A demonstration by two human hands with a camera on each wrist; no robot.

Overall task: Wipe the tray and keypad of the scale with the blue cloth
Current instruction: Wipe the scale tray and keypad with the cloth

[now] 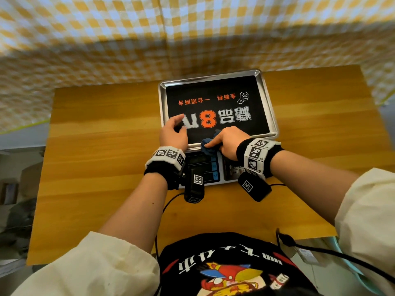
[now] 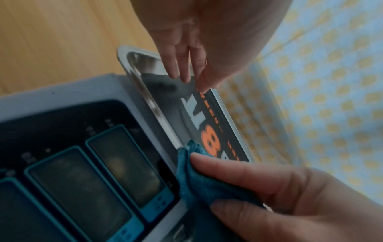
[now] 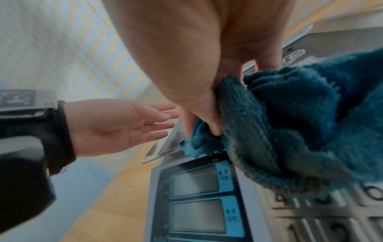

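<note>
The scale's steel tray [image 1: 269, 103] carries a black printed sheet and sits on the wooden table. My right hand [image 1: 228, 142] grips the bunched blue cloth [image 1: 208, 147] at the tray's near edge, just above the display panel. In the right wrist view the blue cloth [image 3: 294, 124] hangs over the keypad [image 3: 331, 217]. My left hand [image 1: 173, 133] hovers over the tray's near left corner with its fingers [image 2: 184, 65] straight and loose, holding nothing. The display windows [image 2: 116, 167] show in the left wrist view.
The wooden table [image 1: 96, 146] stretches wide to both sides of the scale. A yellow checked cloth [image 1: 128, 39] hangs behind it. Cables [image 1: 320, 251] trail off the near edge by my body.
</note>
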